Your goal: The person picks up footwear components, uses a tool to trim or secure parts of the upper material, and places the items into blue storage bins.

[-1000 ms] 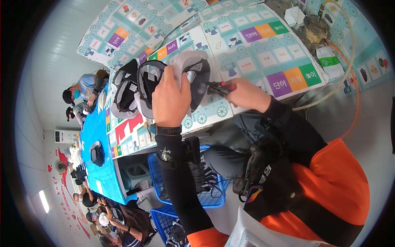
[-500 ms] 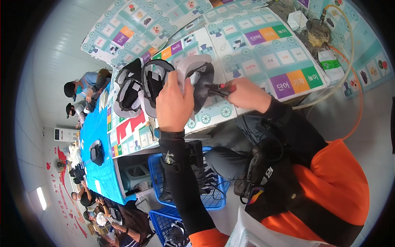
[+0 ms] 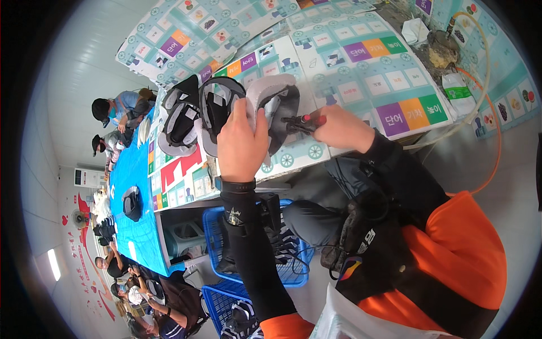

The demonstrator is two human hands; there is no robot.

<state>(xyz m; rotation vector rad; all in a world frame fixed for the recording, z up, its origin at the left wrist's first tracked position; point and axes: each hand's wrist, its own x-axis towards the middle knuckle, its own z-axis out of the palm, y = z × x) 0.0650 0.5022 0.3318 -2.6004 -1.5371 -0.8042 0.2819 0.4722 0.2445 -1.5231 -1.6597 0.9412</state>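
Note:
My left hand [image 3: 243, 146] is closed on the edge of a grey cap [image 3: 286, 104] with a pale rim, its opening facing up, on the printed table. My right hand [image 3: 345, 131] is wrapped round a dark hand tool with red on its handles, pliers or snips [image 3: 300, 124]. The tool's jaws meet the cap's right side; whether they bite on it I cannot tell. Just left of my left hand, a black-and-grey cap [image 3: 213, 108] lies against another black-and-grey cap [image 3: 182, 120], both with their linings showing.
Printed sheets cover the worktable [image 3: 361, 85]. A hose [image 3: 484, 73] curves down its right side, near a white-and-green packet [image 3: 458, 93]. Below stand blue baskets [image 3: 293, 277] holding dark items. Leftward, a blue-covered table [image 3: 132, 237] carries a dark cap [image 3: 132, 203]; several people work around it.
The view has shifted slightly, moving the table and caps a little to the right in the picture. Both hands keep their holds on the cap and the tool.

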